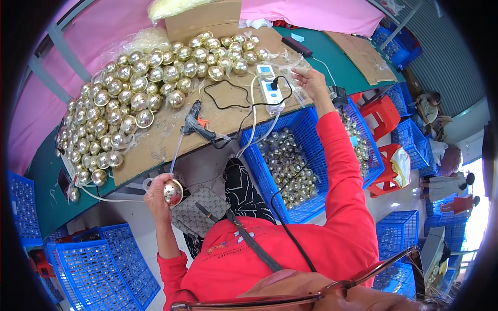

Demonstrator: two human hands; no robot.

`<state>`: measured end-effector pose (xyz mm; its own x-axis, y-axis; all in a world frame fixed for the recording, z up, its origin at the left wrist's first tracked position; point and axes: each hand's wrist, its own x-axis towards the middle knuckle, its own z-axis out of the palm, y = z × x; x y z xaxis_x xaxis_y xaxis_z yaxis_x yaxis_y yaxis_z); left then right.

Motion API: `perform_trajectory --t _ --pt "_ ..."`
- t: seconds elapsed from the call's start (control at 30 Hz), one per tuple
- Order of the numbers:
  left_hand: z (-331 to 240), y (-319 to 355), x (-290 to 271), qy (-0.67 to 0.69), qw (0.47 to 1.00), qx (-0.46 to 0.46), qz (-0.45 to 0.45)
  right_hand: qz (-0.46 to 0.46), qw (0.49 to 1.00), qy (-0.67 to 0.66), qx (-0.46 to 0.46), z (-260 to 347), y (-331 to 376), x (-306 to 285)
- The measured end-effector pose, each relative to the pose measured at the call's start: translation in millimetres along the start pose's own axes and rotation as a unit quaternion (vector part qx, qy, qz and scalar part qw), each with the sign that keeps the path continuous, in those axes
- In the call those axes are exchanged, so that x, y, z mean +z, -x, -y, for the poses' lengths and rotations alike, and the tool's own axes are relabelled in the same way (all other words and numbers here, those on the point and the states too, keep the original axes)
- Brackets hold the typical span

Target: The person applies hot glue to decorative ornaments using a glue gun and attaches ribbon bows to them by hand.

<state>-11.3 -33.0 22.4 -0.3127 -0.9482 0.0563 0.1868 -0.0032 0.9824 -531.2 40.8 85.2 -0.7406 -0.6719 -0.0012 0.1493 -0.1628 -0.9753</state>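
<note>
In my left hand [160,199], in front of the table edge, is a shiny gold ball ornament [173,192], held between thumb and fingers. My right hand [312,83] reaches over the table beyond the white power strip [270,89]. Its fingers are pinched together beside some clear plastic scraps [287,61]; what they hold, if anything, is too small to make out. A glue gun [195,123] with an orange trigger lies on the cardboard [155,140], a long pale glue stick [177,150] sticking out of its back.
Many gold balls [139,83] are heaped across the left and back of the table. Black and white cables cross the cardboard. A blue crate [305,207] of balls stands below the front edge, with another blue crate [371,171] beside it. People are in the background at right.
</note>
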Motion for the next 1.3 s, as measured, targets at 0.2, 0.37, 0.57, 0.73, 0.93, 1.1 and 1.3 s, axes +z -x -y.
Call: perform_trajectory --t 0.2,0.37,0.57,0.73,0.93,1.1,1.3 --pt "-5 4 26 -0.032 0.994 0.041 0.097 0.159 0.984 -0.082 0.016 -22 80 73" --pt "-21 3 49 -0.010 0.981 0.033 0.191 0.263 0.949 -0.163 0.061 -56 155 137" --pt "-10 7 53 0.117 0.979 -0.032 0.166 0.311 0.906 -0.251 0.142 -92 208 185" --pt "-7 11 41 0.114 0.984 -0.025 0.131 0.297 0.904 -0.260 0.167 -101 232 201" --pt "-4 20 32 0.074 0.991 -0.032 0.107 0.309 0.922 -0.176 0.153 -112 246 198" --pt "-5 23 17 -0.007 0.989 0.034 0.141 0.289 0.953 -0.031 0.086 -108 232 179" --pt "-23 21 3 -0.059 0.957 -0.085 0.271 0.423 0.891 0.142 -0.087 -61 219 195"
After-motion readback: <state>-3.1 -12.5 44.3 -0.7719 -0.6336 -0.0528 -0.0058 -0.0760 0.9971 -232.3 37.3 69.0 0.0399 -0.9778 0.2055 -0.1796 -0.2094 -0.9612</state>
